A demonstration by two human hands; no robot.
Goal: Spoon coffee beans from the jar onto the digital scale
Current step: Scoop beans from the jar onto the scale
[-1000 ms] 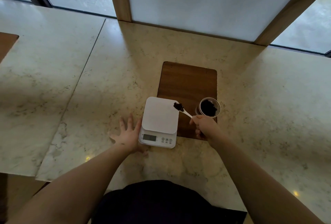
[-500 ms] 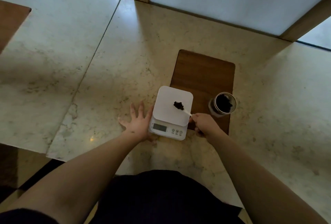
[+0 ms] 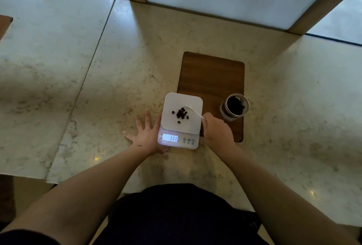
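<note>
One scale (image 3: 181, 116), one jar (image 3: 236, 107) (one spoon (image 3: 193, 111))

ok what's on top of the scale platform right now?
A small loose pile of coffee beans lies on the scale platform, with the white spoon over it, held by the right hand. Whether the spoon touches the platform can't be told.

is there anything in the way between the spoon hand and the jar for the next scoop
Nothing visible. The right hand holds the white plastic spoon over the white digital scale; the open glass jar of coffee beans stands to its right on the brown wooden board, only bare board between.
</note>
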